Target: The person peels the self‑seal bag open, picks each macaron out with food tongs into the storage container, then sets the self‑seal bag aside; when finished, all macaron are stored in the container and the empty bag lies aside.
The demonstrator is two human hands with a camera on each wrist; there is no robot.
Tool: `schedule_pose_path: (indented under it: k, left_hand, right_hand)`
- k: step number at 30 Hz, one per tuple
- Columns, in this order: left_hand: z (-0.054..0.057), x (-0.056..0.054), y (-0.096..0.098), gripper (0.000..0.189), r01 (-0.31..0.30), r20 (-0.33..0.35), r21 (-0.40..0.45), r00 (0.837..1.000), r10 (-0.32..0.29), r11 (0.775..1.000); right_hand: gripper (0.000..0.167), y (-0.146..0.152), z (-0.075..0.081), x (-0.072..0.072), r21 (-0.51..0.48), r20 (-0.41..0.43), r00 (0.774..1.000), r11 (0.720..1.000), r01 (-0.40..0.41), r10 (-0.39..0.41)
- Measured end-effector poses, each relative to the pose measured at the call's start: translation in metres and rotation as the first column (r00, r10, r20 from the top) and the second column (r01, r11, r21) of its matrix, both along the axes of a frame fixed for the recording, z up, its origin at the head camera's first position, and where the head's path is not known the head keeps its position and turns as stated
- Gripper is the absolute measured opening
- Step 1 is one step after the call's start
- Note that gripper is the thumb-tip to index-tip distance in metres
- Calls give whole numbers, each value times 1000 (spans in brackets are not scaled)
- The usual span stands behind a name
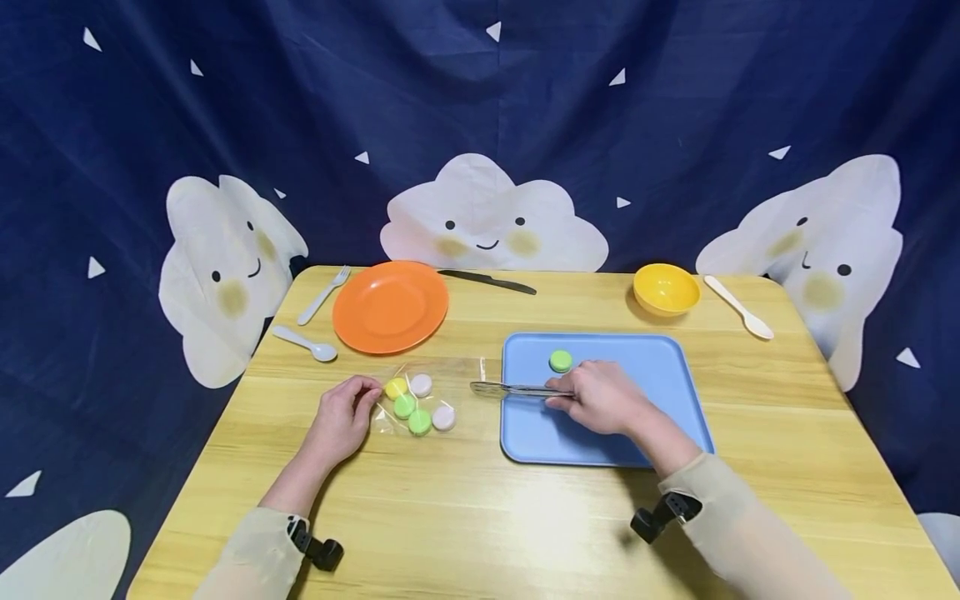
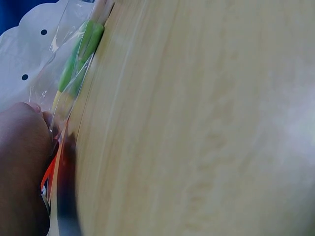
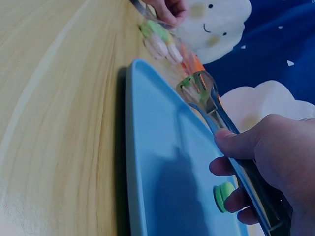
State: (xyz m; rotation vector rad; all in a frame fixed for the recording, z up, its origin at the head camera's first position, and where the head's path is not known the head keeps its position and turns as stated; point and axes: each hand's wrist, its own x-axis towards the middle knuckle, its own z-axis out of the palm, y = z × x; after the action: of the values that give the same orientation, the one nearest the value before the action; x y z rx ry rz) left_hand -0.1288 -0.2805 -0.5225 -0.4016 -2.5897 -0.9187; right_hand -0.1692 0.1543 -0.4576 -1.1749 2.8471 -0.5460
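My left hand (image 1: pixel 347 419) pinches the left edge of a clear plastic bag (image 1: pixel 461 379) that lies on the table. Inside it are several macarons: a yellow one (image 1: pixel 395 388), green ones (image 1: pixel 419 422) and pale lilac ones (image 1: pixel 443 417). My right hand (image 1: pixel 602 397) grips metal tongs (image 3: pixel 216 110) above the blue tray (image 1: pixel 600 446). The tongs' tips point left, past the tray's left rim toward the bag, and nothing shows between them. One green macaron (image 1: pixel 560 361) sits on the tray near its back edge, just beyond the right hand.
Behind the bag lie an orange plate (image 1: pixel 390 307), a fork (image 1: pixel 324 296), a spoon (image 1: pixel 306 343) and a black knife (image 1: pixel 487 282). A yellow bowl (image 1: pixel 666 289) and a white spoon (image 1: pixel 738 307) stand at the back right. A dark blue curtain (image 1: pixel 495 100) hangs behind the table.
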Motion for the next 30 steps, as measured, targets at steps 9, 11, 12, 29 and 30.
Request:
schedule_pose_path:
  k: [9, 11, 12, 29, 30]
  left_hand:
    - [-1, 0, 0, 5, -11, -2, -2, 1000, 11, 1000]
    - [-1, 0, -1, 6, -9, -3, -1, 1000, 9, 1000]
    - [-1, 0, -1, 5, -9, -4, -2, 1000, 9, 1000]
    - [0, 1, -2, 3, 8, 7, -4, 1000, -8, 1000]
    - [0, 1, -3, 3, 7, 6, -3, 1000, -7, 1000]
  right_hand:
    - [8, -18, -1, -1, 35, -28, 999, 999, -27, 28]
    - [10, -23, -3, -2, 23, -41, 999, 999, -28, 29]
    - [10, -26, -3, -2, 17, -49, 998, 999, -27, 28]
    - [48, -43, -10, -1, -67, 61, 998, 998, -4, 8]
    - [49, -42, -10, -1, -70, 69, 998, 998, -5, 10]
